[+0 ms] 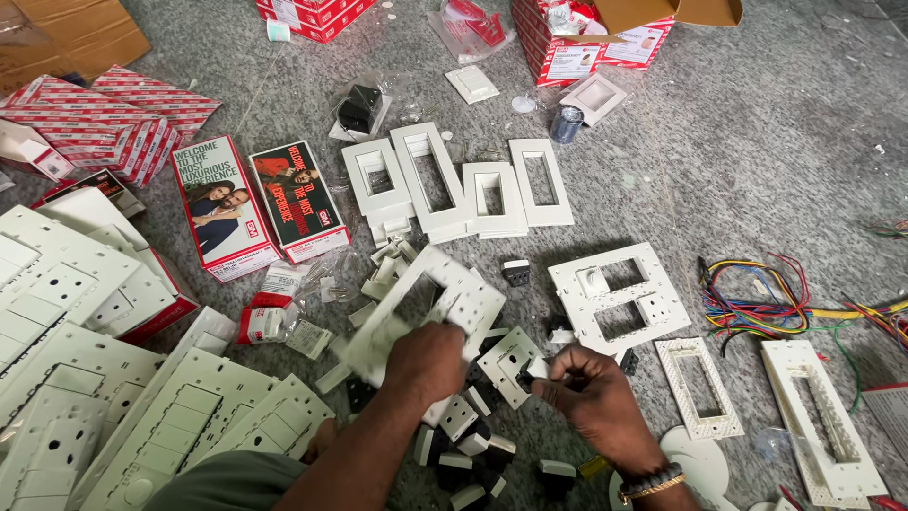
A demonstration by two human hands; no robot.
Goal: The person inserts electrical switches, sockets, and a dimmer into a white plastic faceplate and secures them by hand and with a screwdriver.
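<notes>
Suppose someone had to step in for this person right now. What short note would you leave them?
Left hand grips a white switch frame, lifted and tilted above the floor. Right hand pinches a small white module beside a smaller plate.
Loose switch modules lie heaped under both hands. Empty cover frames sit in a row farther off; a base plate with two modules fitted lies right, coloured wires beyond it.
Done: filled switch panels stacked on the left. Left: the held frame shows empty.

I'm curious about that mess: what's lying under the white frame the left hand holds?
Under the white frame, loose white switch pieces lie on the grey floor. The left hand covers whatever lies directly beneath it.
</notes>
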